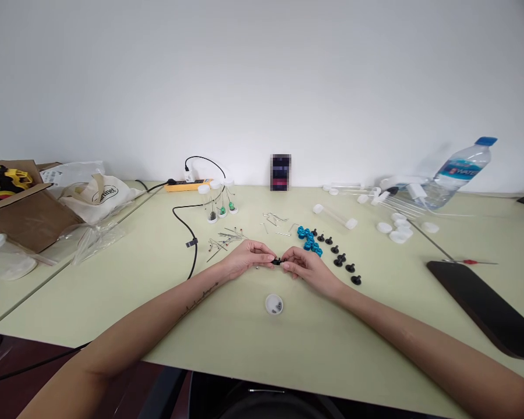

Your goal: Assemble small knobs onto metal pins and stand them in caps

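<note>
My left hand and my right hand meet at the middle of the pale green table, fingertips pinched together on a small black part held between them. Just in front of my hands lies a small white cap with dark bits in it. Behind my right hand sit several blue knobs and a row of small black knobs. Thin metal pins lie scattered behind my left hand.
A black cable runs from a yellow power strip. Small tubes on white caps stand nearby. White caps and clear tubes, a water bottle, a dark flat object, a cardboard box and bags surround.
</note>
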A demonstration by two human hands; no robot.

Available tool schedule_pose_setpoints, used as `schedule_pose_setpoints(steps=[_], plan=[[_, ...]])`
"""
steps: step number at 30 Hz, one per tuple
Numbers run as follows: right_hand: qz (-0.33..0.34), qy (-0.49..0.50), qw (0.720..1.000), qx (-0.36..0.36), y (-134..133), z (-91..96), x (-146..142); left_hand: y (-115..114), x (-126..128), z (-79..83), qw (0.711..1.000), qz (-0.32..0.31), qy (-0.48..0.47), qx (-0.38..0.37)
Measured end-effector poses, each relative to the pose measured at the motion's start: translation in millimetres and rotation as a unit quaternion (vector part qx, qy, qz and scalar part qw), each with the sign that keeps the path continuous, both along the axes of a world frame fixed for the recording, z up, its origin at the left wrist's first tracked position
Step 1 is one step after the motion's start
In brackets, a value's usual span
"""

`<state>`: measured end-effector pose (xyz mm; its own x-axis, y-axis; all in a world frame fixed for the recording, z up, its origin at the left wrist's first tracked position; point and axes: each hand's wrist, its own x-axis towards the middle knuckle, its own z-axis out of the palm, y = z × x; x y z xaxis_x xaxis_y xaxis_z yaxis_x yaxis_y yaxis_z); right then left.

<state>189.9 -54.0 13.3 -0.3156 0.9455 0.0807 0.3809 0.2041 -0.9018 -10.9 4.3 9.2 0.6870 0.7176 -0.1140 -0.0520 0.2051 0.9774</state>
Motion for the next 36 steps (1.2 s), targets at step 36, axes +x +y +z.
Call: schedule_pose_setpoints(steps=[36], plan=[[0.009,-0.029,0.999,0.034,1.8,-3.8,1.5,-3.1,-0.3,3.8,1.0,0.014,0.006,-0.007]])
